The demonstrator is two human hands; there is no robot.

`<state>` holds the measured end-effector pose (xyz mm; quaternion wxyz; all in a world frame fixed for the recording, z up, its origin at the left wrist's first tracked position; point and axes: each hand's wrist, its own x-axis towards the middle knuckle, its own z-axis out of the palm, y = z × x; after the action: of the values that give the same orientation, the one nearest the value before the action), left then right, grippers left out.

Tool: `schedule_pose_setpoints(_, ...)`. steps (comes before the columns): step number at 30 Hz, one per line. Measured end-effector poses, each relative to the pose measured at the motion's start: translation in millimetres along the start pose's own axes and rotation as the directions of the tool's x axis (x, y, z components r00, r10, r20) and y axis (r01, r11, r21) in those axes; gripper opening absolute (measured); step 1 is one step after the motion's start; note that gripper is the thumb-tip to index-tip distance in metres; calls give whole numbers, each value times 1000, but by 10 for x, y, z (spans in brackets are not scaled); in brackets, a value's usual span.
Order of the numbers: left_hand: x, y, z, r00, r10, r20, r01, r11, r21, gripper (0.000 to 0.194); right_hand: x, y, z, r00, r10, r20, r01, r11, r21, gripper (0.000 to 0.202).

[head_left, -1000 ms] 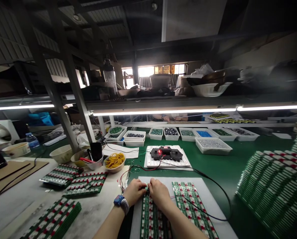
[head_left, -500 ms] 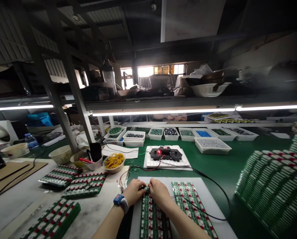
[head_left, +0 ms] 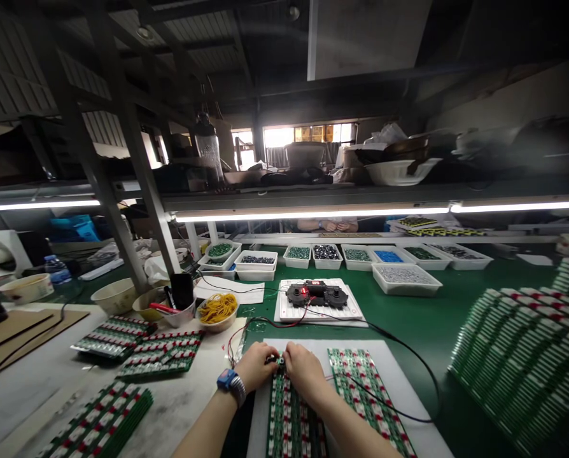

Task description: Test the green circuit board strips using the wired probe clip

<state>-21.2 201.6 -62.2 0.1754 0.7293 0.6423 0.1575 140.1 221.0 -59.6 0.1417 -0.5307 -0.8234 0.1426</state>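
Two bare hands, the left hand and the right hand, come together at lower centre of the frame, over the top end of a green printed circuit board panel; this panel, with its rows of white and red parts, runs down to the bottom edge. The left thumb and forefinger are drawn in close at a small dark component on the panel's upper end; the right fingers are bent and bunched together just beside it; whether either hand pinches the component or merely touches it cannot be told at this size.

A blue wrist strap circles the left wrist; a second circuit board panel lies right of the hands, on the same white mat, with a black cable arching past it. At centre, a black device with a lit red display rests on a white tray; left of it stands a bowl of yellow bands; a tall stack of boards fills the lower right; white bins of small parts line the middle right; beyond them, near upper centre, a co-worker's hands show.
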Motion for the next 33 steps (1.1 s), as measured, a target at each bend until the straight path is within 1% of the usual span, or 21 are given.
schedule_pose_setpoints(5,-47,35,14,999,3,-34,-3,1000,4,21,3,-4,8,1000,14,13,-15,999,47,22)
schedule_pose_setpoints(11,-126,71,35,985,78,-152,-67,995,75,21,17,31,-85,999,-21,28,17,993,120,20)
schedule_pose_setpoints(13,-115,68,21,982,92,-168,-78,993,86,22,50,52,-131,999,-33,34,27,988,155,19)
schedule_pose_setpoints(16,-58,48,3,978,82,-190,-69,995,77,25,132,81,-167,999,-28,34,20,979,201,19)
schedule_pose_setpoints(18,-13,26,8,978,66,-196,-53,996,67,24,183,92,-163,999,-16,34,8,976,217,21)
schedule_pose_setpoints(22,35,-24,57,985,26,-172,-25,1000,6,24,222,102,-125,999,-8,40,-2,972,235,21)
schedule_pose_setpoints(27,57,-61,91,976,25,-218,-36,998,-48,25,213,115,-98,999,-1,33,-7,970,244,20)
schedule_pose_setpoints(33,79,-53,88,985,-5,-174,-12,995,-95,25,202,113,-110,999,4,42,-13,975,222,17)
